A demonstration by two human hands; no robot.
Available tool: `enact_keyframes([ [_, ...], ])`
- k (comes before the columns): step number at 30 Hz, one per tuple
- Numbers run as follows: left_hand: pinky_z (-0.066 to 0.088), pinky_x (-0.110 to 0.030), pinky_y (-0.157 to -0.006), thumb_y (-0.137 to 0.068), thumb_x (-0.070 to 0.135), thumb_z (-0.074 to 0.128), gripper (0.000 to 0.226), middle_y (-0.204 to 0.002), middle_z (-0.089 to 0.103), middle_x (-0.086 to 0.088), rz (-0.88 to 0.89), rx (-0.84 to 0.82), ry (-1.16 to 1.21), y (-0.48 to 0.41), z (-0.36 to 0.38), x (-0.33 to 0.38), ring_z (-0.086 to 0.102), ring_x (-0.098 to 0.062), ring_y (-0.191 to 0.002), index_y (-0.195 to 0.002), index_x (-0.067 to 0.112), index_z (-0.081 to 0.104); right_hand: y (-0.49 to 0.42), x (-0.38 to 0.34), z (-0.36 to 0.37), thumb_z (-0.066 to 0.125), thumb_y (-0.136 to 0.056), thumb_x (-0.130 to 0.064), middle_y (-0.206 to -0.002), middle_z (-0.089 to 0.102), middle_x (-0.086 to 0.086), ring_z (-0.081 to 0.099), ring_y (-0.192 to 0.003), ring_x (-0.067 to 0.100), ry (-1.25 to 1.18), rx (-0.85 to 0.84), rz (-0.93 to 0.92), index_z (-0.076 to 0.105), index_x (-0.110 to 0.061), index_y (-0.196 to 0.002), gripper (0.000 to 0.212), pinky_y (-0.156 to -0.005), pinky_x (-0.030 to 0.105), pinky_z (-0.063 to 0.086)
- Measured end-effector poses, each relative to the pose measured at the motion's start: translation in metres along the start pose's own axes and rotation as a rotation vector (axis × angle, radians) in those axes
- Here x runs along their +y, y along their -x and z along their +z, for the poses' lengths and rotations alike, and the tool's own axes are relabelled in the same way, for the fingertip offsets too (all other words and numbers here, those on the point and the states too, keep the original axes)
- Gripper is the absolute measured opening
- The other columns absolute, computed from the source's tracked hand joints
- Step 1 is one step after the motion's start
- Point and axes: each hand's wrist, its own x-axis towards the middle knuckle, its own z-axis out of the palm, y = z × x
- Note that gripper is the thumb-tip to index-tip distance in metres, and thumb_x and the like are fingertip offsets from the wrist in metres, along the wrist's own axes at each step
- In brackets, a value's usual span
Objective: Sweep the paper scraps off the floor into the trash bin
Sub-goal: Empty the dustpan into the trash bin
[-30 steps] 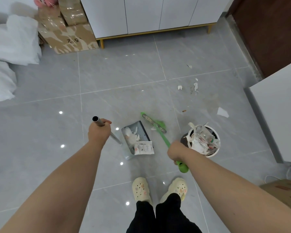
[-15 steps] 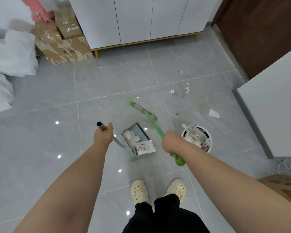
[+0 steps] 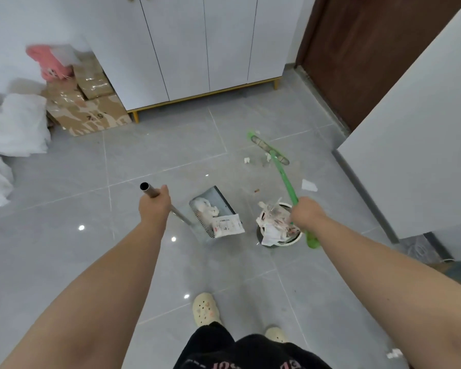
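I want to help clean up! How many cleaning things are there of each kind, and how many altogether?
broom: 1
dustpan: 1
trash bin: 1
Total: 3

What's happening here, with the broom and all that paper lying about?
A person is sweeping up. Their right hand grips a green broom, its head reaching out to small paper scraps on the tiled floor. Their left hand holds a dustpan by its metal handle; crumpled paper and a packet lie in it. A white trash bin, stuffed with paper, stands beside the dustpan. A larger scrap lies near the broom's handle.
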Motion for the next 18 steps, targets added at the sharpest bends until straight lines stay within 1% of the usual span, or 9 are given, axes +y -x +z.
enact_keyframes([
  [2,0.047,-0.035,-0.072,-0.084,0.032,0.052,0.029,-0.065,0.044,-0.001,0.044,0.018,0.004,0.021,0.007,0.011,0.049,-0.022,-0.072,-0.063,0.014,0.044,0.002,0.038,-0.016,0.048,-0.092,-0.005,-0.102,0.062,0.023,0.062,-0.094,0.036,-0.083,-0.007,0.070,0.057,0.006,-0.093,0.014,-0.075,0.036,0.049],
  [3,0.046,-0.035,-0.071,-0.084,0.031,0.051,0.028,-0.065,0.043,-0.001,0.065,0.027,0.004,0.032,0.011,0.015,0.049,-0.022,-0.071,-0.063,0.014,0.044,0.003,0.056,-0.021,0.049,-0.091,-0.004,-0.089,0.060,0.021,0.062,-0.081,0.033,-0.146,-0.023,0.109,0.053,0.004,-0.079,0.015,-0.066,0.035,0.047],
  [4,0.045,-0.034,-0.069,-0.084,0.031,0.050,0.028,-0.064,0.043,-0.001,0.079,0.035,0.006,0.045,0.016,0.019,0.049,-0.022,-0.070,-0.063,0.014,0.043,0.003,0.075,-0.024,0.048,-0.091,-0.002,-0.074,0.059,0.018,0.060,-0.066,0.030,-0.218,-0.039,0.144,0.049,0.001,-0.071,0.020,-0.058,0.031,0.044],
  [6,0.042,-0.033,-0.067,-0.084,0.030,0.048,0.028,-0.064,0.042,-0.001,0.101,0.064,0.028,0.066,0.023,0.025,0.049,-0.022,-0.068,-0.062,0.014,0.041,0.005,0.102,-0.025,0.043,-0.092,0.002,-0.051,0.054,0.013,0.054,-0.036,0.022,-0.371,-0.071,0.226,0.046,0.000,-0.070,0.022,-0.043,0.023,0.039],
  [7,0.040,-0.032,-0.065,-0.084,0.030,0.048,0.028,-0.064,0.041,-0.001,0.109,0.076,0.044,0.076,0.028,0.028,0.048,-0.022,-0.067,-0.063,0.014,0.040,0.007,0.114,-0.025,0.038,-0.093,0.003,-0.053,0.051,0.013,0.049,-0.032,0.020,-0.492,-0.084,0.269,0.045,-0.001,-0.072,0.023,-0.038,0.020,0.038],
  [9,0.037,-0.031,-0.063,-0.083,0.029,0.048,0.027,-0.063,0.039,-0.001,0.131,0.095,0.089,0.098,0.038,0.032,0.045,-0.021,-0.065,-0.063,0.014,0.038,0.016,0.138,-0.024,0.033,-0.096,-0.001,-0.065,0.044,0.012,0.047,-0.038,0.019,-0.772,-0.119,0.359,0.042,-0.006,-0.073,0.025,-0.034,0.017,0.039],
  [13,0.037,-0.032,-0.063,-0.084,0.026,0.048,0.027,-0.061,0.035,0.002,0.164,0.134,0.192,0.126,0.049,0.038,0.038,-0.015,-0.057,-0.062,0.016,0.036,0.029,0.159,-0.014,0.026,-0.098,-0.008,-0.062,0.037,0.006,0.036,-0.016,0.009,-1.087,-0.243,0.483,0.036,-0.013,-0.071,0.030,-0.027,0.011,0.036],
  [15,0.041,-0.032,-0.063,-0.084,0.025,0.049,0.026,-0.062,0.036,0.002,0.174,0.150,0.230,0.138,0.054,0.042,0.039,-0.013,-0.057,-0.062,0.016,0.038,0.034,0.166,-0.010,0.022,-0.099,-0.008,-0.056,0.036,0.006,0.033,-0.014,0.009,-1.239,-0.305,0.533,0.035,-0.012,-0.069,0.033,-0.026,0.009,0.031],
  [18,0.051,-0.035,-0.074,-0.082,0.025,0.051,0.021,-0.066,0.041,0.000,0.180,0.163,0.271,0.144,0.056,0.046,0.046,-0.016,-0.066,-0.065,0.015,0.044,0.036,0.166,-0.001,0.017,-0.103,-0.025,-0.030,0.033,0.005,0.032,-0.015,0.009,-1.449,-0.376,0.563,0.031,-0.011,-0.064,0.044,-0.024,0.006,0.026],
])
